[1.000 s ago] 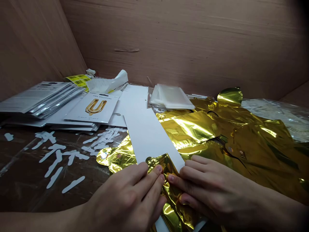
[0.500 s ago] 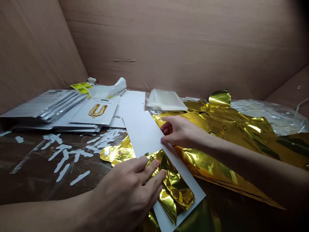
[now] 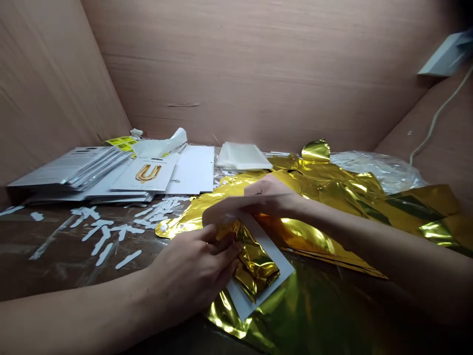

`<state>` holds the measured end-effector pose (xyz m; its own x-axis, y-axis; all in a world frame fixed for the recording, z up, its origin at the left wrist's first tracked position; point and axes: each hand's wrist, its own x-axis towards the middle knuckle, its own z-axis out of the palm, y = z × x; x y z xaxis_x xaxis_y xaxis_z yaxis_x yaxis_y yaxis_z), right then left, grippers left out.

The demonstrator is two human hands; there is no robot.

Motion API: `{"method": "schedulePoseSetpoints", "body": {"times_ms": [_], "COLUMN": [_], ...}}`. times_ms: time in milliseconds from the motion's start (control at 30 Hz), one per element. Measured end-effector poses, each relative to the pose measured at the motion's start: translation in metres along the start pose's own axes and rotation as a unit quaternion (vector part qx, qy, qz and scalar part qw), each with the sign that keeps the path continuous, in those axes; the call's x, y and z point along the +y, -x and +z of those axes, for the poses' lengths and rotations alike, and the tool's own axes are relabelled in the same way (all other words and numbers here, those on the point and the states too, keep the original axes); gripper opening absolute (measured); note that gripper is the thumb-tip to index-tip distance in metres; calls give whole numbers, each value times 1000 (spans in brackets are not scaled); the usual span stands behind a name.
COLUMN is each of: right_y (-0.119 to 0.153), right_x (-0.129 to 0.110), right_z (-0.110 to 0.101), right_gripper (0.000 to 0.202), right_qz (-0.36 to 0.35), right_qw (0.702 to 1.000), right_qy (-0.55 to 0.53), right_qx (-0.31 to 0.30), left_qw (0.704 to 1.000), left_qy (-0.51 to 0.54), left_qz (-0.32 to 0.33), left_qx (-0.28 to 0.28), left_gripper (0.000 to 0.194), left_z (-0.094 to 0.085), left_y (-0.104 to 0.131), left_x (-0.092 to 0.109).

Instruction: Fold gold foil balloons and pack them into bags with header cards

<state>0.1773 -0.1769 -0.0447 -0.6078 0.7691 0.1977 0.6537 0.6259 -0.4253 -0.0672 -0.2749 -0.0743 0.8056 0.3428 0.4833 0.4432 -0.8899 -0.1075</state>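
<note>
A folded gold foil balloon (image 3: 260, 264) lies on the lower half of a long white card (image 3: 283, 276). My left hand (image 3: 195, 268) is closed on the foil, its fingertips curled against the left side and top. My right hand (image 3: 271, 190) grips the card's far half, which is bent up and toward me over the foil. The raised card hides most of the right fingers. Beneath the card, more flat gold foil (image 3: 229, 315) is spread on the table.
Packaged cards, one showing a U balloon (image 3: 146, 172), are stacked at the left. White paper strips (image 3: 103, 231) litter the table before them. Clear bags (image 3: 244, 157) lie at the back. Gold foil sheets (image 3: 343, 197) and crumpled clear plastic (image 3: 380, 167) cover the right side.
My right hand has taken hold of the white card and lifted its far half, folding it toward the foil. My left hand stays at the balloon, its fingers now more curled. The view has shifted slightly right.
</note>
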Motion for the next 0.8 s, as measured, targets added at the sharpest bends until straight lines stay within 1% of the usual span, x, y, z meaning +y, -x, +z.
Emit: {"method": "schedulePoseSetpoints", "body": {"times_ms": [67, 100, 133, 167, 233, 267, 333, 367, 433, 467, 500, 533, 567, 600, 633, 667, 700, 800], "right_y": [7, 11, 14, 16, 18, 18, 17, 17, 15, 15, 15, 15, 15, 16, 16, 16, 16, 15], "right_x": [0, -1, -4, -7, -16, -22, -33, -38, -46, -49, -50, -51, -50, -49, -48, -46, -45, -41], "right_z": [-5, -8, -12, -15, -20, -21, -21, -21, -18, -17, -15, -13, -11, -9, -7, -5, -4, -1], "right_gripper": [24, 30, 32, 29, 15, 19, 38, 42, 44, 45, 49, 56, 65, 74, 81, 86, 88, 89], "right_qz": [-40, -54, -60, -59, -46, -40, -33, -32, -34, -35, -35, -30, -22, -13, -7, -4, -8, -31], "right_qw": [998, 996, 995, 994, 991, 990, 986, 984, 978, 976, 975, 977, 979, 982, 985, 987, 988, 991], "right_qy": [5, 10, 18, 27, 43, 54, 87, 107, 144, 156, 162, 161, 154, 144, 132, 120, 111, 102], "right_qx": [-53, -70, -83, -93, -116, -126, -139, -142, -147, -147, -145, -140, -132, -122, -115, -109, -103, -85], "left_qw": [1000, 999, 999, 999, 999, 999, 997, 995, 987, 984, 982, 981, 978, 974, 968, 960, 955, 939], "left_qy": [23, 31, 35, 37, 36, 35, 45, 58, 92, 104, 108, 106, 94, 90, 110, 145, 166, 212], "left_qz": [4, 9, 13, 13, 1, -7, -18, -19, -26, -44, -74, -118, -165, -200, -213, -204, -191, -169], "left_qx": [1, -2, -7, -12, -25, -34, -60, -79, -126, -137, -135, -116, -83, -62, -76, -122, -156, -212], "left_gripper": [23, 24, 25, 25, 25, 25, 25, 24, 24, 25, 27, 32, 36, 39, 37, 34, 33, 36], "left_z": [-1, -1, -1, -1, -3, -6, -16, -24, -39, -46, -51, -53, -53, -50, -46, -41, -35, -23], "left_y": [-1, -1, -2, -2, -2, -1, 0, 1, 2, 1, 0, -3, -8, -13, -18, -24, -30, -45], "left_x": [-2, -2, -3, -3, -1, 1, 5, 5, 3, -1, -7, -14, -23, -32, -42, -51, -60, -81]}}
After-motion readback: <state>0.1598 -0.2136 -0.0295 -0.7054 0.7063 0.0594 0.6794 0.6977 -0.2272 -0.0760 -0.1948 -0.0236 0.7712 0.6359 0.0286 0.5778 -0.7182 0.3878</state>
